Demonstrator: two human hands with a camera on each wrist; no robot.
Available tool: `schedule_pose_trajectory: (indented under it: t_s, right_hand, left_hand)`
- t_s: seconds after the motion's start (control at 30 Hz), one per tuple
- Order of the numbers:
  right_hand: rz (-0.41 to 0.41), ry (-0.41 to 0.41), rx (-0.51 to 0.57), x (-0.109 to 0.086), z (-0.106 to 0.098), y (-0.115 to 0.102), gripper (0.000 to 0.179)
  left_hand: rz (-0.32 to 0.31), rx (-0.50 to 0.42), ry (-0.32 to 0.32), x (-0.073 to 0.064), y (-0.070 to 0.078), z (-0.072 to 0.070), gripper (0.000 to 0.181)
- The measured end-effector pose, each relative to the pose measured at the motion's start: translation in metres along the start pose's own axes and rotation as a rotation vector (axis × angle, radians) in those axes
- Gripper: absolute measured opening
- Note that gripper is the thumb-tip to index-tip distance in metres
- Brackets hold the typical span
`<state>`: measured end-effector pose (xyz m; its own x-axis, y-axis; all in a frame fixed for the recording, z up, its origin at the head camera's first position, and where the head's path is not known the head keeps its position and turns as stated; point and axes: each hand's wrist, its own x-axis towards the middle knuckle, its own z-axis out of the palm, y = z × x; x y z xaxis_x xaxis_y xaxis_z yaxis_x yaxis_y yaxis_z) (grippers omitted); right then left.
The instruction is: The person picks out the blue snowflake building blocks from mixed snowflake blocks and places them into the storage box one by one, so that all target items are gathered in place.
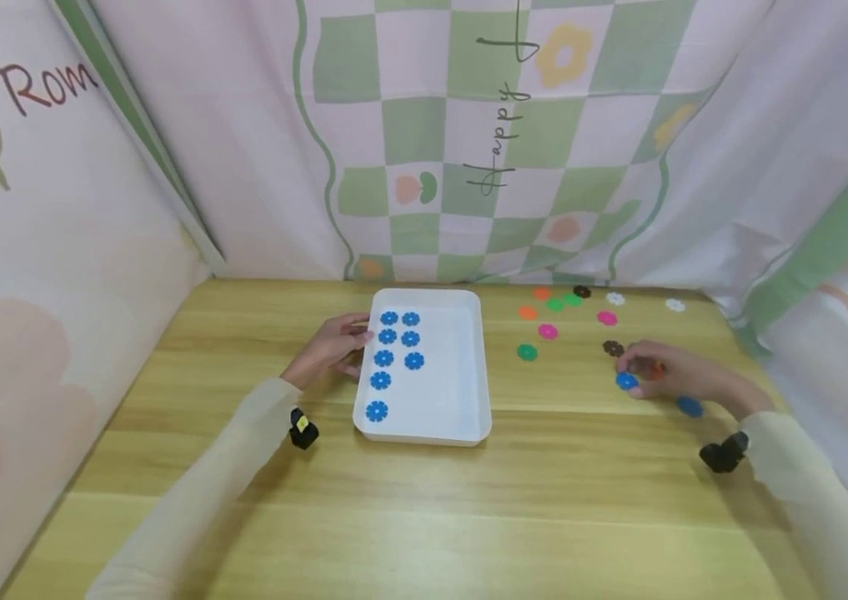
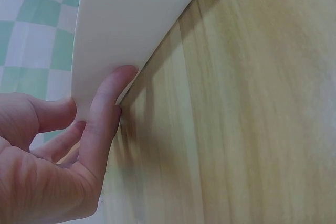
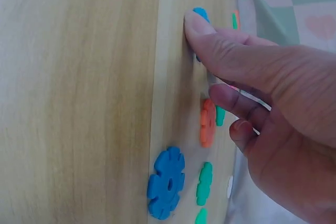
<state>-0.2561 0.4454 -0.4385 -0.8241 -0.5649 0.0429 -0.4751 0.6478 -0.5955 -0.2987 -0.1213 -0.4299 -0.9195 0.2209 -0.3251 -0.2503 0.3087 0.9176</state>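
Observation:
At its left side, a white tray (image 1: 424, 438) is held by my left hand (image 1: 332, 343). The left wrist view has my fingertips against the outer wall of the tray (image 2: 126, 19), close to the tabletop. Inside lie several blue flower-shaped discs (image 1: 381, 380), set in two columns along the left. On the right side of the table, my right hand (image 1: 667, 372) pinches another blue flower-shaped disc (image 1: 626, 381) between thumb and finger. Partly under that hand lies an orange disc (image 3: 208, 123). A loose blue disc (image 3: 167, 183) rests near the wrist.
Behind the right hand are scattered green (image 1: 527, 352), pink (image 1: 547, 332), orange (image 1: 527, 312), white (image 1: 674, 306) and dark brown (image 1: 613, 348) discs on the wooden table (image 1: 408, 517). A patterned curtain (image 1: 469, 150) borders the table's back edge.

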Motion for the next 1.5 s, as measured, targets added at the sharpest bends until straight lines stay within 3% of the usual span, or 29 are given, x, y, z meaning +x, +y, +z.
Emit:
schedule_pose_trajectory:
  t_s: [0.33,0.57,0.77,0.97,1.17,1.33,1.5]
  right_hand:
    - [0.132,-0.04,-0.093,0.005,0.001,-0.021,0.019]
    - [0.244,-0.095,-0.025,0.022,-0.002,-0.043,0.017]
    - [0.134,-0.036,0.013,0.041,0.003,-0.059,0.033]
    - [0.062,-0.034,0.274,0.071,0.015,-0.084,0.03]
    - [0.095,-0.032,0.486,0.103,0.036,-0.113,0.032]
    - [0.096,-0.047,0.523,0.125,0.052,-0.135,0.036]
    - [0.117,-0.138,0.534,0.147,0.068,-0.161,0.039]
  left_hand:
    - [-0.005,0.027,0.0,0.004,0.001,0.005,0.054]
    - [0.001,0.035,0.007,0.003,-0.001,0.005,0.053]
    - [-0.01,0.037,0.021,0.002,0.0,0.004,0.053]
    - [-0.014,0.033,0.02,0.002,0.0,0.004,0.053]
    - [-0.014,0.025,0.022,0.001,-0.001,0.002,0.054]
    - [-0.007,0.037,0.024,-0.001,0.001,0.002,0.053]
    - [-0.01,0.038,0.024,0.0,0.001,0.001,0.053]
